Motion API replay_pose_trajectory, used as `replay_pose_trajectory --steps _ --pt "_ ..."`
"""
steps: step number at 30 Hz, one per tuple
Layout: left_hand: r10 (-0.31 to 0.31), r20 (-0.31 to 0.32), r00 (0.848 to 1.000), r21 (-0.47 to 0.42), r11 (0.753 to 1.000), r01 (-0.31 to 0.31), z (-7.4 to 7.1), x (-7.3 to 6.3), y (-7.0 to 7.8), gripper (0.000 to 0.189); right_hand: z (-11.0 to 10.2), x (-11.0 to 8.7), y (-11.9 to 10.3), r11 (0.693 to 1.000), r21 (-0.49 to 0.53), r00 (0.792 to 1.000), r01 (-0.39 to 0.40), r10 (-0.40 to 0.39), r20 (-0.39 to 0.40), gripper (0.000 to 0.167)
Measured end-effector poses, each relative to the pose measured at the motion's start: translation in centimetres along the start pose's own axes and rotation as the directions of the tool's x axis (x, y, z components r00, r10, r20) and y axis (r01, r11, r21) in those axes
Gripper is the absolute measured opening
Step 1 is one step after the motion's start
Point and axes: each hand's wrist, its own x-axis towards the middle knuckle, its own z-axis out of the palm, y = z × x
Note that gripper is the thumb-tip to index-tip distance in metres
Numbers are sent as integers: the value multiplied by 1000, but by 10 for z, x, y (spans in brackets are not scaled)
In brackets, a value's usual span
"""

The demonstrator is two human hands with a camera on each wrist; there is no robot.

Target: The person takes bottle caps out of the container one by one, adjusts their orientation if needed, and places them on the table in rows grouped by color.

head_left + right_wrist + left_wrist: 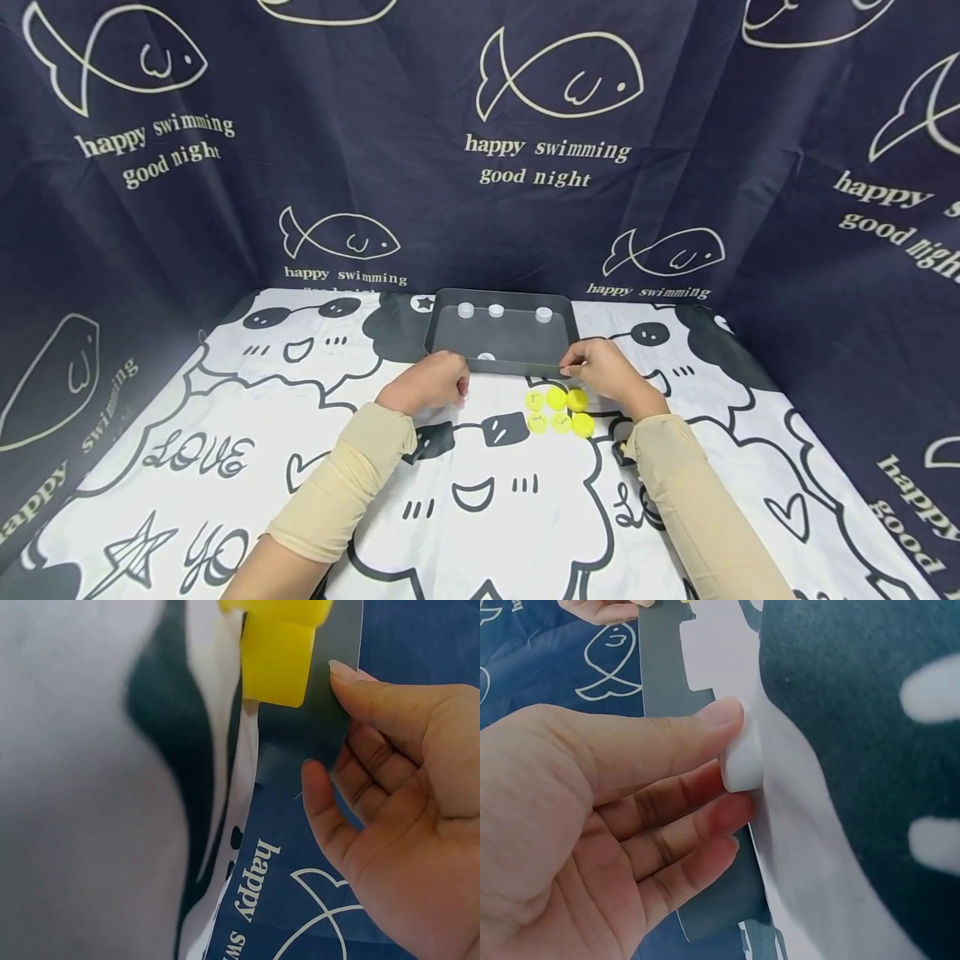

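With thumb and fingers my left hand (427, 382) pinches a small white bottle cap (744, 761) low over the cloth, in front of the dark grey tray (510, 367). My right hand (606, 367) is at the tray's near right corner, its thumb and fingertips pinching the rim in the right wrist view. Several white caps lie inside the tray: two at the back left, one at the back right (543, 315), and one by the front wall (486, 357). Just left of and below my right hand, several yellow caps (557, 397) sit in two rows.
A white cloth (465, 542) with black cartoon drawings covers the table. Behind the tray and along both sides hangs a dark blue curtain (420, 167) printed with fish and words.
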Motion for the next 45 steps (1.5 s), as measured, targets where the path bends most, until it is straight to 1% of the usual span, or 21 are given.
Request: replay_pose_trajectory --steps 13,16,19,22,25,28,30,32,34,36,40,45 --pt "10 3 1000 17 1000 -10 -1 0 -1 20 0 -1 -1 1000 2 1000 3 -3 -7 8" --pt "36 3 999 27 999 -36 -4 -2 -1 19 0 -1 -1 1000 4 1000 7 -7 -12 8" --pt "58 -2 998 54 997 -58 -12 -6 0 13 0 -1 0 1000 6 1000 18 -18 -19 9" --pt "88 -18 996 68 994 -86 -22 -9 2 9 0 0 0 999 11 999 30 -30 -26 8" --pt "130 -41 991 74 989 -127 -30 -10 3 13 0 0 1 999 12 999 37 -36 -29 8" --pt "161 -81 984 85 984 -154 -35 -11 3 16 0 0 1 999 11 999 36 -35 -29 8" --pt "169 -124 978 91 983 -158 -37 -10 2 17 1 0 2 999 9 999 36 -35 -27 8" --pt "166 -171 971 86 984 -154 -39 -9 3 18 0 0 2 999 9 999 43 -43 -23 8" --pt "162 -214 963 60 987 -152 -40 -5 4 19 -1 0 2 999 5 999 48 -48 -26 7" --pt "162 -245 956 32 987 -159 -42 -1 7 20 -3 -1 3 999 -3 998 46 -46 -36 8" --pt "159 -268 950 1 986 -164 -45 10 14 22 -4 -2 5 999 -11 998 49 -49 -43 8" --pt "113 -266 957 -54 990 -132 -50 23 21 31 -2 -2 3 998 10 997 67 -67 -26 7"
